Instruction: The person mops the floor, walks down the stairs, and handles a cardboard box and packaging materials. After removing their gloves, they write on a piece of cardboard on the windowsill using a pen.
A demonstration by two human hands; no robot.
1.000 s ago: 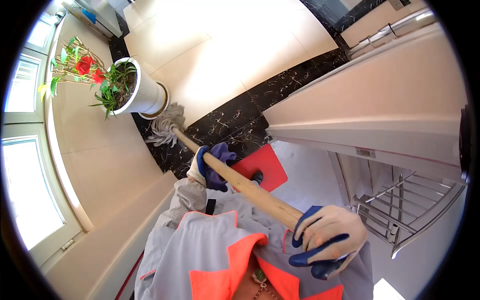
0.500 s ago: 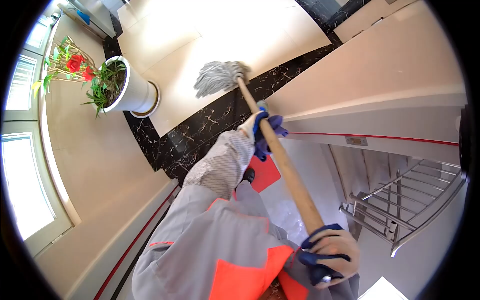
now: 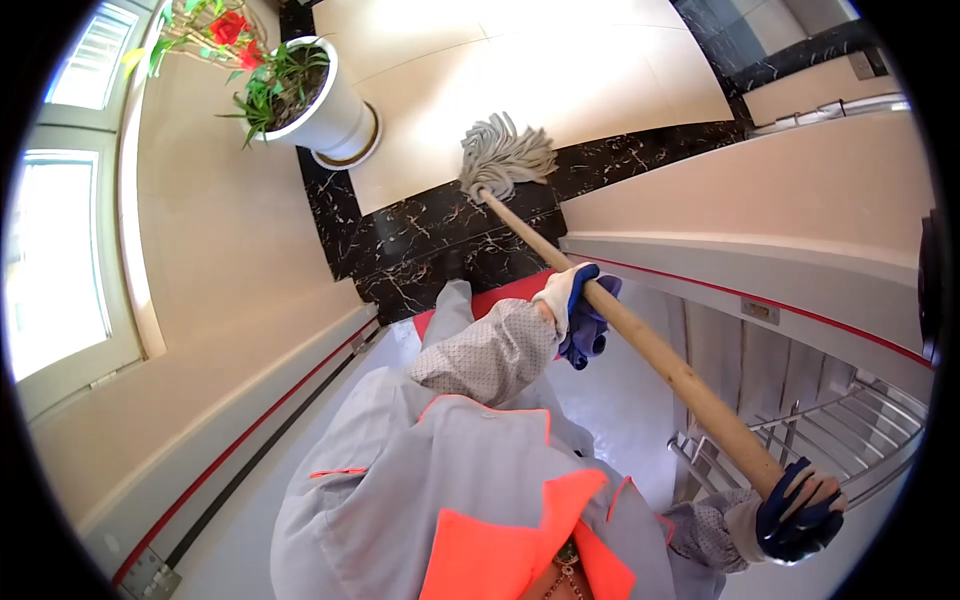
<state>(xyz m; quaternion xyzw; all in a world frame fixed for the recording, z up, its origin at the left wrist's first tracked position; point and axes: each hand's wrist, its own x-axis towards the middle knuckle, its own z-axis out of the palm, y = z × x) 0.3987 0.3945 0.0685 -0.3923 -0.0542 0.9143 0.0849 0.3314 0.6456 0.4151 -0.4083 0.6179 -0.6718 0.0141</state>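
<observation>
A string mop with a grey head (image 3: 507,157) rests on the floor, straddling the pale tile and the black marble strip, its strands fanned out. Its long wooden handle (image 3: 680,380) slants down to the lower right. My left hand (image 3: 570,300), in a white and blue glove, is closed around the handle partway along. Purple-blue fabric (image 3: 588,330) hangs beside that hand; I cannot tell how it is held. At the handle's top end, my right hand (image 3: 800,512) is wrapped on it in a blue-coated glove.
A white planter (image 3: 335,110) with red flowers stands at upper left near windows (image 3: 65,265). Beige walls flank the black marble threshold (image 3: 450,235). A red mat (image 3: 510,292) lies by my leg. At right is a metal rack (image 3: 850,430).
The mop head has swung and its strands now spread upward and right instead of left. My right hand has moved right and up, tilting the handle flatter. The view has shifted too.
</observation>
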